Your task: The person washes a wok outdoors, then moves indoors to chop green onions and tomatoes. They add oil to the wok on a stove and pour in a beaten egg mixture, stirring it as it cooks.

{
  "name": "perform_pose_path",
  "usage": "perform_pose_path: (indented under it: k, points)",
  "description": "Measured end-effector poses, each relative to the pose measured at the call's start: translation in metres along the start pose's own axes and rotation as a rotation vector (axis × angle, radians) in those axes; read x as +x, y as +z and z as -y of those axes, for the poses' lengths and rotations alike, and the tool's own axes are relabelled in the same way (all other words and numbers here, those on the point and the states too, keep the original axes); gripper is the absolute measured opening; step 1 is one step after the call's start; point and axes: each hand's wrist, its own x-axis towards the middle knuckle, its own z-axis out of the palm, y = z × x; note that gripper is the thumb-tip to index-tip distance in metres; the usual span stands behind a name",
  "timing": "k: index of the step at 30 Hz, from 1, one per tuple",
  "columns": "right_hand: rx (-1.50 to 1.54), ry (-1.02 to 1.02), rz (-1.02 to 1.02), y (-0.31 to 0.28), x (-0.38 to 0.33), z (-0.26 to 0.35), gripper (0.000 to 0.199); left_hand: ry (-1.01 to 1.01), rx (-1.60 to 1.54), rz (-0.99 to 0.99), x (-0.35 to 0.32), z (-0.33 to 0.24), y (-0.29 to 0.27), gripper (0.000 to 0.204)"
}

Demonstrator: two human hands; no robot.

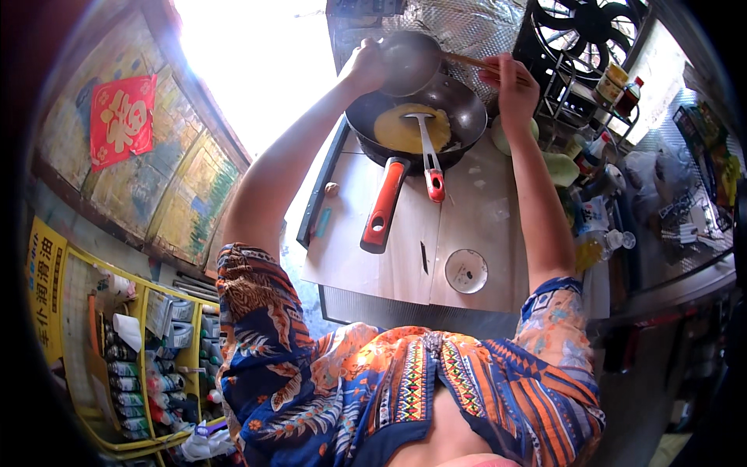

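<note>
My left hand [364,68] grips the rim of a grey bowl [410,64], which is tipped over the far side of a dark wok [469,109]. In my right hand [515,92] is a pair of chopsticks [465,59], their tips reaching to the bowl's edge. Yellow beaten egg [393,128] lies spread across the bottom of the wok. A slotted spatula [428,148] with a red handle rests in it, its head on the egg. The wok's orange handle [383,206] points toward me. What the bowl holds cannot be made out.
A small white dish [466,271] sits near the front of the table [350,265]. Oil bottles [593,251] and other containers crowd the right side, below a rack [572,86]. A black fan [591,23] is at the far right; a yellow shelf [144,335] stands left.
</note>
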Motion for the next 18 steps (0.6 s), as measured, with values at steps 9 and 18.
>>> perform_pose_path:
  k: [9,18]
  points:
    - [0.225,0.424,-0.342,-0.037,-0.012,-0.045,0.033,-0.137,-0.258,-0.317,-0.012,-0.027,-0.022,0.036]
    - [0.570,0.564,-0.499,-0.055,-0.020,-0.066,0.021,-0.081,-0.274,-0.346,-0.017,-0.057,-0.038,0.041]
